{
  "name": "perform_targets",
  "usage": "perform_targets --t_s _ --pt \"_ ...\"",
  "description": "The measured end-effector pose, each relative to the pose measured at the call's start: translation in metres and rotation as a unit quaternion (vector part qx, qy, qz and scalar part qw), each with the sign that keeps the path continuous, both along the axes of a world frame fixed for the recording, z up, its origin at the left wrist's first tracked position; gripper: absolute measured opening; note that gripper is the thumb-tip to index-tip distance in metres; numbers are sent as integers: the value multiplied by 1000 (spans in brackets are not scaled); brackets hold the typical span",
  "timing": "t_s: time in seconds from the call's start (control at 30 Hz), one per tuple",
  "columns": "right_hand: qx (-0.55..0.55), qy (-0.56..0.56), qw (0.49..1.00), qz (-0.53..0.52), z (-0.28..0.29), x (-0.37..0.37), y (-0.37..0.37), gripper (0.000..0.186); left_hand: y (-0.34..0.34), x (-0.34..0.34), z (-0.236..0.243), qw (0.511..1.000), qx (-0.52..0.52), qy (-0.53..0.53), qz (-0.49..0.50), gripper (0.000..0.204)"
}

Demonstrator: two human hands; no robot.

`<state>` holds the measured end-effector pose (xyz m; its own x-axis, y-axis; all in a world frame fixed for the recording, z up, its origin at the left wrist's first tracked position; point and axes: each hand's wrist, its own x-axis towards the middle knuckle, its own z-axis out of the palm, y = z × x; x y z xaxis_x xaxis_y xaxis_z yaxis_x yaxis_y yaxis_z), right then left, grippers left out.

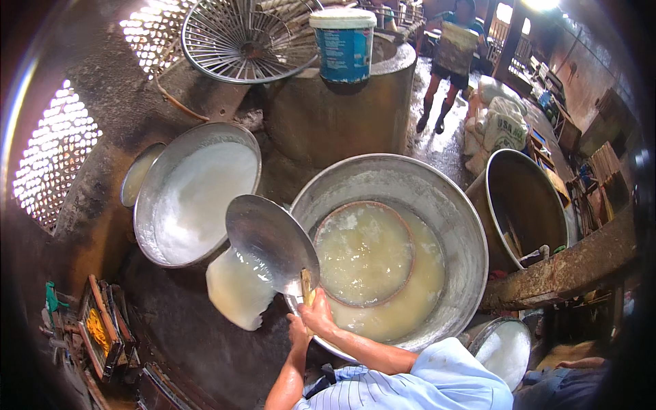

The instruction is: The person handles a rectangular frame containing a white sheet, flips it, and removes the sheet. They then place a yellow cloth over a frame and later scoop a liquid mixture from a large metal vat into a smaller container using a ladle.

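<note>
My left hand [298, 331] and my right hand [318, 314] are both closed around the short handle of a large, shallow metal ladle [263, 222]. The right grips nearer the bowl, the left just below it. The ladle is tilted to the left, and a sheet of pale yellowish liquid [239, 290] spills from its edge; where it lands I cannot tell. Beside my right hand stands a wide metal vat [461, 239] of cloudy liquid. A round-rimmed sieve or basket [365, 253] sits in that liquid.
A metal pan of white liquid [195, 205] stands left. Beyond are a cylindrical tank [335, 119], a blue bucket [346, 51] and a spoked metal wheel [249, 48]. Right are a tilted drum [526, 198], a beam [560, 277] and sacks [502, 126]. A person [454, 51] stands far back carrying a container.
</note>
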<state>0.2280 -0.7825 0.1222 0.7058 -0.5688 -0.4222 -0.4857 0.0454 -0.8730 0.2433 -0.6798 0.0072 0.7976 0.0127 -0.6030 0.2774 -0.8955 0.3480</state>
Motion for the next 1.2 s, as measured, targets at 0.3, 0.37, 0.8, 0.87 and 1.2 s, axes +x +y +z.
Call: perform_targets --t_s 0.3,0.37,0.8,0.87,1.2 --pt "-55 38 995 -78 -280 -77 -240 20 -10 -3 14 998 -3 -62 -8 61" --pt "-117 170 973 -100 -324 -101 -312 32 -8 -2 -2 997 -4 -78 -18 63" --pt "-348 266 892 -114 -480 -95 -359 36 -43 13 8 999 32 -6 37 73" --pt "-20 255 961 -109 -466 -57 -315 25 -36 7 11 998 34 -23 50 74" --pt "457 82 874 -143 -392 -46 -233 14 -22 -2 11 997 60 -47 16 70"
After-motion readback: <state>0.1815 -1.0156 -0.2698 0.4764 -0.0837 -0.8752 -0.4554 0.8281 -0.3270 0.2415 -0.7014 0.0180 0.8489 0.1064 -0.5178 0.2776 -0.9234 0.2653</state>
